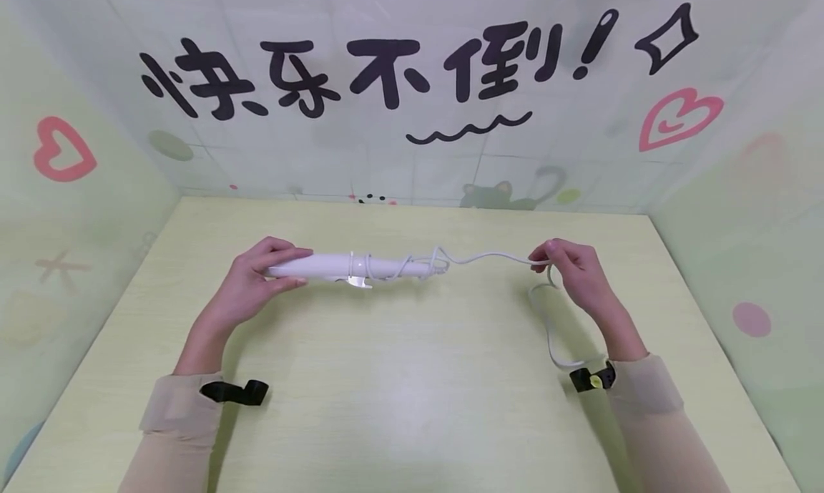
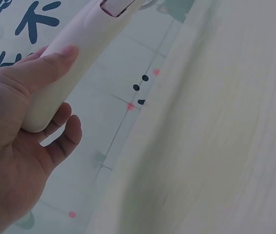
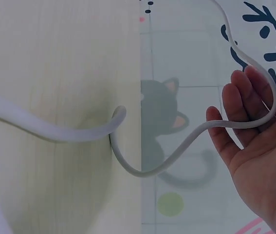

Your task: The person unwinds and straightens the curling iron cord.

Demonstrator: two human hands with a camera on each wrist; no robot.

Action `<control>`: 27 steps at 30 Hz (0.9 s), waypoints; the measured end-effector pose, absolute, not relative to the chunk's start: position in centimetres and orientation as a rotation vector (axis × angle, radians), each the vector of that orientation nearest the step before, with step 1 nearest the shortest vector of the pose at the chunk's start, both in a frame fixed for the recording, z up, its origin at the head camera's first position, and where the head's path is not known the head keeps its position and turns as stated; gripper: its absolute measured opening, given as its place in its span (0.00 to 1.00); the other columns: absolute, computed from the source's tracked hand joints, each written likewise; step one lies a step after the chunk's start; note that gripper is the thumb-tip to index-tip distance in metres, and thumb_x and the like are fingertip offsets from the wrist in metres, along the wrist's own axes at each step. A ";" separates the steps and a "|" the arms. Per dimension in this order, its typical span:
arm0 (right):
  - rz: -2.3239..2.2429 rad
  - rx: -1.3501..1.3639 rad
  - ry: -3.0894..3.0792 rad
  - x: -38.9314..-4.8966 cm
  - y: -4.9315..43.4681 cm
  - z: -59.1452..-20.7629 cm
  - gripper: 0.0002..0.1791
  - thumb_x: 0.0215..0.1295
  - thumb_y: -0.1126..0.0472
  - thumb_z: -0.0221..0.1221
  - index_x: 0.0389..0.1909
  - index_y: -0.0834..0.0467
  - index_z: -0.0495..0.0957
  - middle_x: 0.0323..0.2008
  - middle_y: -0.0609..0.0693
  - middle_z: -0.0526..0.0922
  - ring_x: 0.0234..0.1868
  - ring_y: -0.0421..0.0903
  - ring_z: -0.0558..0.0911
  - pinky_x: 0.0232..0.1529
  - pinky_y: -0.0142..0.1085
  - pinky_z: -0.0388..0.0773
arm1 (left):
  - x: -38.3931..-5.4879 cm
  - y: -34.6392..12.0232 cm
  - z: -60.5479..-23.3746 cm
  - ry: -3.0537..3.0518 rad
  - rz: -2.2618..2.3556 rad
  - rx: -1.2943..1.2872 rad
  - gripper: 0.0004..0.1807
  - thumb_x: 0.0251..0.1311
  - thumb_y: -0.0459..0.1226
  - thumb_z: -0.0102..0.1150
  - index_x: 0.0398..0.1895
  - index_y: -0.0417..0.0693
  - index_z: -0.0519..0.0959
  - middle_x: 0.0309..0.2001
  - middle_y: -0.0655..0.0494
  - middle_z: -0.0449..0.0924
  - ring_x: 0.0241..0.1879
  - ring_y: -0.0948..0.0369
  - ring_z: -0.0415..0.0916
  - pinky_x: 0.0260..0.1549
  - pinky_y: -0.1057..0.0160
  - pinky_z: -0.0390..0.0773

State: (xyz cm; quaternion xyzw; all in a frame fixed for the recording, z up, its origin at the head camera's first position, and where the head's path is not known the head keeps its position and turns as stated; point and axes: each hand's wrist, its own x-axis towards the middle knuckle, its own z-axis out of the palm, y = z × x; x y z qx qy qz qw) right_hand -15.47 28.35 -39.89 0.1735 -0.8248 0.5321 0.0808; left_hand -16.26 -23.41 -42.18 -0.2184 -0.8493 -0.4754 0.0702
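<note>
Half-closed left grip (image 1: 243, 285) is holding cylindrical white plastic wand (image 1: 328, 266), likely anchoring it; right grip (image 1: 578, 270), 3 o'clock, is pinching thin white cord (image 3: 69, 134).

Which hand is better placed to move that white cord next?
Probably the right hand: it holds the white cord, apart from the white wand. The left hand is occupied gripping the wand's thicker end, away from the cord's loops.
</note>
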 end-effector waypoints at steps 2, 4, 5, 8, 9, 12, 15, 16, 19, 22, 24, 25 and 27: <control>1.578 0.528 -2.461 -15.6 28.4 -39.8 0.19 0.81 0.68 0.47 0.38 0.74 0.83 0.32 0.56 0.87 0.34 0.38 0.84 0.43 0.29 0.77 | -16.3 -23.4 -42.2 -2.556 -1.424 -0.664 0.24 0.54 0.23 0.73 0.56 0.40 0.85 0.49 0.55 0.77 0.48 0.63 0.73 0.46 0.73 0.71; 1.538 0.530 -2.457 -15.7 28.2 -39.7 0.17 0.80 0.69 0.48 0.38 0.73 0.83 0.33 0.58 0.87 0.34 0.38 0.84 0.42 0.29 0.77 | -16.3 -23.4 -42.1 -2.556 -1.417 -0.672 0.24 0.54 0.23 0.73 0.56 0.40 0.85 0.50 0.55 0.77 0.48 0.63 0.73 0.46 0.73 0.71; 1.509 0.530 -2.451 -15.7 28.1 -39.6 0.16 0.79 0.69 0.49 0.37 0.72 0.84 0.33 0.58 0.87 0.34 0.38 0.84 0.41 0.28 0.76 | -16.3 -23.4 -42.0 -2.555 -1.413 -0.673 0.24 0.54 0.23 0.73 0.56 0.40 0.85 0.50 0.55 0.77 0.48 0.63 0.72 0.46 0.73 0.71; 1.349 0.567 -2.403 -15.9 27.8 -39.7 0.10 0.74 0.72 0.55 0.38 0.68 0.85 0.31 0.60 0.86 0.32 0.36 0.83 0.37 0.26 0.74 | -16.3 -23.3 -41.9 -2.552 -1.410 -0.676 0.24 0.54 0.22 0.73 0.56 0.40 0.85 0.50 0.55 0.77 0.48 0.63 0.72 0.46 0.72 0.71; 1.286 0.589 -2.379 -15.9 27.7 -39.7 0.09 0.72 0.73 0.56 0.38 0.67 0.85 0.29 0.59 0.86 0.32 0.34 0.82 0.36 0.25 0.73 | -16.3 -23.3 -41.9 -2.551 -1.413 -0.677 0.24 0.54 0.22 0.73 0.56 0.40 0.85 0.50 0.54 0.77 0.48 0.63 0.72 0.46 0.72 0.71; 1.127 0.660 -2.313 -16.1 27.5 -39.9 0.08 0.66 0.76 0.59 0.41 0.67 0.85 0.28 0.58 0.86 0.31 0.30 0.80 0.36 0.23 0.72 | -16.3 -23.2 -41.8 -2.549 -1.417 -0.684 0.24 0.54 0.22 0.73 0.56 0.39 0.85 0.50 0.54 0.77 0.48 0.62 0.72 0.46 0.72 0.71; 1.029 0.695 -2.313 -16.1 27.3 -39.8 0.07 0.68 0.73 0.59 0.43 0.67 0.84 0.29 0.56 0.87 0.32 0.31 0.80 0.37 0.23 0.72 | -16.3 -23.2 -41.8 -2.546 -1.432 -0.697 0.24 0.54 0.22 0.73 0.55 0.39 0.85 0.50 0.53 0.77 0.48 0.62 0.72 0.46 0.72 0.71; 1.002 0.695 -2.327 -16.1 27.2 -39.7 0.07 0.69 0.71 0.59 0.43 0.66 0.84 0.31 0.55 0.88 0.32 0.34 0.81 0.36 0.23 0.72 | -16.3 -23.2 -41.8 -2.545 -1.436 -0.698 0.24 0.54 0.22 0.73 0.55 0.39 0.85 0.50 0.53 0.77 0.48 0.62 0.72 0.46 0.72 0.71; 0.921 0.678 -2.398 -15.9 26.8 -39.2 0.09 0.74 0.64 0.59 0.44 0.64 0.85 0.33 0.53 0.88 0.32 0.41 0.81 0.34 0.27 0.73 | -16.3 -23.2 -41.8 -2.545 -1.443 -0.704 0.24 0.54 0.22 0.73 0.55 0.39 0.85 0.50 0.53 0.77 0.48 0.62 0.73 0.46 0.72 0.72; 0.878 0.676 -2.476 -15.9 26.4 -38.6 0.10 0.76 0.62 0.58 0.45 0.63 0.85 0.34 0.51 0.87 0.31 0.44 0.80 0.33 0.35 0.76 | -16.2 -23.2 -41.9 -2.550 -1.437 -0.709 0.24 0.54 0.22 0.73 0.56 0.39 0.85 0.50 0.53 0.77 0.48 0.61 0.72 0.45 0.72 0.72; 0.882 0.690 -2.529 -16.0 26.1 -38.4 0.09 0.75 0.63 0.58 0.45 0.63 0.85 0.33 0.50 0.86 0.31 0.45 0.81 0.34 0.39 0.80 | -16.2 -23.2 -42.0 -2.554 -1.433 -0.708 0.24 0.54 0.22 0.73 0.56 0.39 0.85 0.50 0.53 0.77 0.47 0.62 0.72 0.45 0.72 0.72; 0.881 0.694 -2.558 -16.1 26.0 -38.3 0.09 0.75 0.64 0.58 0.44 0.63 0.85 0.33 0.50 0.86 0.31 0.46 0.82 0.35 0.42 0.81 | -16.2 -23.2 -42.0 -2.555 -1.435 -0.706 0.24 0.54 0.22 0.73 0.55 0.39 0.85 0.50 0.54 0.77 0.48 0.62 0.72 0.45 0.72 0.72; 0.877 0.697 -2.617 -16.1 25.6 -38.1 0.08 0.75 0.64 0.58 0.45 0.62 0.85 0.33 0.50 0.86 0.32 0.47 0.84 0.36 0.45 0.82 | -16.1 -23.2 -42.1 -2.555 -1.444 -0.701 0.24 0.54 0.22 0.73 0.55 0.39 0.85 0.50 0.54 0.77 0.48 0.62 0.72 0.45 0.72 0.72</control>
